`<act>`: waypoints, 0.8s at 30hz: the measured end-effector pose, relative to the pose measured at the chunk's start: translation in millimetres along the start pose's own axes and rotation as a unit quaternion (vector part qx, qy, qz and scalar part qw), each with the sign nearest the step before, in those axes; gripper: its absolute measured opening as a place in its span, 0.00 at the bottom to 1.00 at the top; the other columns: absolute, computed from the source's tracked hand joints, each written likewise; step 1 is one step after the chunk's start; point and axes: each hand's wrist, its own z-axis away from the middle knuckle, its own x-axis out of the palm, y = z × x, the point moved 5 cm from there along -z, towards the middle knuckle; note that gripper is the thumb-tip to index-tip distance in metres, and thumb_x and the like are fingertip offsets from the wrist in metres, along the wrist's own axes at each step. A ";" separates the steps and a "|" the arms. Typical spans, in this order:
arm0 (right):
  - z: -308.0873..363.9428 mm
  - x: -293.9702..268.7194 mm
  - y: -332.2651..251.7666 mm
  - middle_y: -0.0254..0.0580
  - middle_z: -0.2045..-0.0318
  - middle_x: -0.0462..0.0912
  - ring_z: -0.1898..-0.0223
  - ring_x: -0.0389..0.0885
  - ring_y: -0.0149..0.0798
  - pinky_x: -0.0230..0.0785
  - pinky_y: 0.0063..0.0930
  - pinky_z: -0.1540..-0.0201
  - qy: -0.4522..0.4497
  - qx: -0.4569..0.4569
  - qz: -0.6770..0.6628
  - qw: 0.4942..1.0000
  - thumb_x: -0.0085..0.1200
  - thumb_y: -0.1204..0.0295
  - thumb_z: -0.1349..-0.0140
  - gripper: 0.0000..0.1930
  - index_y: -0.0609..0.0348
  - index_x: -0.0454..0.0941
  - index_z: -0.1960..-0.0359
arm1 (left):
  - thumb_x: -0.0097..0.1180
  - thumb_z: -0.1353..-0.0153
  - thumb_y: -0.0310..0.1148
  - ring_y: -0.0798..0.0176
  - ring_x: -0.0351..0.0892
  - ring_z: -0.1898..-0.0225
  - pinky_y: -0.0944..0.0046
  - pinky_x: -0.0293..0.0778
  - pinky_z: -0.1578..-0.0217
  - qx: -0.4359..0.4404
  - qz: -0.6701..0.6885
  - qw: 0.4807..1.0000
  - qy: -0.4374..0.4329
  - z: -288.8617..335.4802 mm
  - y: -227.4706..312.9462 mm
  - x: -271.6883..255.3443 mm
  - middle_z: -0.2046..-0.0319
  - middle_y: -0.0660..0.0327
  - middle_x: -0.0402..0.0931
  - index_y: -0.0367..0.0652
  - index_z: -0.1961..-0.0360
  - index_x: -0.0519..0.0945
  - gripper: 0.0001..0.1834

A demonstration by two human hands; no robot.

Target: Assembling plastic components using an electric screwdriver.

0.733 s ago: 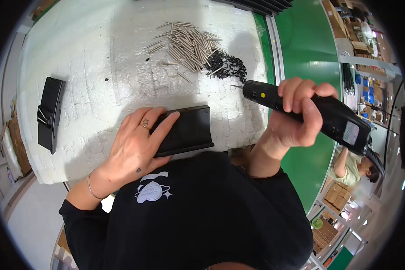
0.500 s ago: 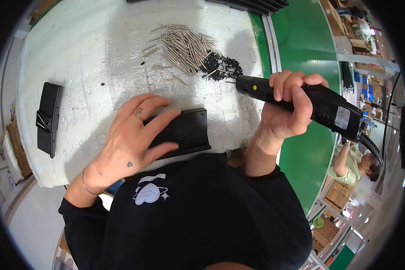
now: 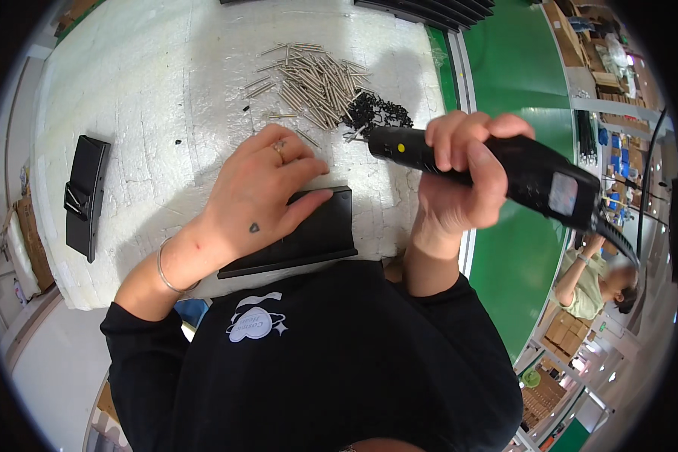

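Observation:
In my right hand (image 3: pixel 467 162) is a black electric screwdriver (image 3: pixel 546 177), its thin bit pointing left beside a heap of small black screws (image 3: pixel 380 113). My left hand (image 3: pixel 260 192) hovers over a black channel-shaped part (image 3: pixel 320 233) lying close to my body. Its thumb and forefinger stand apart, with nothing visible between them; the other fingers are bent. The hand hides the left portion of that part. Beyond it lies a pile of slim silvery metal pins (image 3: pixel 316 87), next to the screws.
A similar black part (image 3: pixel 85 200) lies at the left, with a few silvery pieces on it. White padding (image 3: pixel 151 98) covers the table. Dark ribbed pieces (image 3: pixel 444 11) sit along the far edge. A cable (image 3: pixel 618 241) trails from the screwdriver. At the right, another person (image 3: pixel 587 279) is some way off.
My left hand has moved right and away from my body, toward the pins. The screwdriver has shifted a little left in my right hand.

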 end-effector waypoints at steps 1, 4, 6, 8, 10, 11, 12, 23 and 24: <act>0.4 3.1 -6.6 0.31 0.82 0.62 0.82 0.61 0.29 0.60 0.29 0.71 -0.008 -0.010 -0.001 1.000 0.46 0.74 0.47 0.13 0.54 0.69 0.58 | 0.70 0.55 0.30 0.54 0.75 0.59 0.58 0.74 0.61 -0.006 0.005 1.000 0.013 -3.1 -2.4 0.6 0.67 0.61 0.77 0.41 0.64 0.82 0.15; 1.2 5.6 -21.0 0.35 0.82 0.66 0.82 0.65 0.31 0.64 0.31 0.73 -0.045 -0.027 -0.068 0.996 0.47 0.77 0.47 0.18 0.56 0.62 0.53 | 0.70 0.55 0.29 0.55 0.75 0.60 0.59 0.73 0.62 0.033 -0.007 0.996 0.078 -18.8 -3.2 2.6 0.67 0.62 0.77 0.42 0.66 0.82 0.14; 0.1 8.6 -28.0 0.35 0.82 0.66 0.82 0.66 0.31 0.64 0.30 0.72 -0.073 -0.035 -0.074 0.994 0.48 0.77 0.47 0.18 0.56 0.62 0.53 | 0.68 0.54 0.29 0.56 0.74 0.60 0.59 0.73 0.61 0.049 -0.017 0.995 0.091 -29.1 -2.5 8.3 0.69 0.63 0.77 0.42 0.68 0.82 0.11; 0.7 10.9 -33.1 0.34 0.83 0.67 0.83 0.67 0.31 0.63 0.31 0.72 -0.100 -0.044 -0.080 0.991 0.49 0.76 0.46 0.18 0.55 0.63 0.53 | 0.67 0.52 0.30 0.57 0.73 0.60 0.60 0.72 0.61 0.068 -0.024 0.992 0.101 -34.9 -5.0 12.9 0.71 0.64 0.76 0.43 0.70 0.81 0.08; 1.2 9.3 -37.0 0.34 0.83 0.67 0.83 0.67 0.31 0.63 0.30 0.73 -0.096 -0.051 -0.083 0.991 0.49 0.76 0.46 0.18 0.55 0.63 0.53 | 0.67 0.53 0.27 0.58 0.74 0.61 0.60 0.73 0.62 0.091 -0.048 0.990 0.101 -37.9 -6.5 16.7 0.72 0.66 0.77 0.43 0.72 0.81 0.07; 1.1 7.7 -39.0 0.33 0.83 0.67 0.83 0.67 0.31 0.63 0.30 0.73 -0.092 -0.057 -0.086 0.990 0.50 0.75 0.46 0.18 0.54 0.63 0.52 | 0.67 0.53 0.27 0.58 0.74 0.61 0.60 0.73 0.62 0.093 -0.048 0.990 0.100 -38.2 -6.4 17.7 0.72 0.66 0.77 0.43 0.72 0.81 0.07; 0.9 6.0 -41.0 0.33 0.82 0.67 0.83 0.67 0.31 0.62 0.31 0.73 -0.098 -0.065 -0.093 0.989 0.50 0.75 0.45 0.18 0.55 0.64 0.52 | 0.66 0.53 0.26 0.59 0.75 0.61 0.61 0.73 0.63 0.083 -0.026 0.990 0.109 -37.8 -7.2 17.1 0.73 0.66 0.77 0.44 0.72 0.81 0.07; 2.0 9.9 -51.7 0.32 0.81 0.69 0.81 0.69 0.31 0.62 0.30 0.71 -0.163 -0.061 -0.098 0.980 0.51 0.76 0.42 0.17 0.54 0.63 0.51 | 0.66 0.53 0.19 0.61 0.77 0.64 0.65 0.73 0.68 0.041 0.075 0.991 0.098 -29.3 -1.9 9.7 0.72 0.63 0.79 0.44 0.64 0.83 0.14; 2.5 10.1 -51.6 0.32 0.81 0.69 0.81 0.69 0.31 0.62 0.30 0.71 -0.163 -0.061 -0.096 0.980 0.51 0.75 0.41 0.17 0.54 0.63 0.51 | 0.66 0.53 0.18 0.62 0.77 0.65 0.65 0.73 0.68 0.027 0.082 0.991 0.101 -29.0 -0.5 9.8 0.72 0.63 0.79 0.45 0.60 0.83 0.17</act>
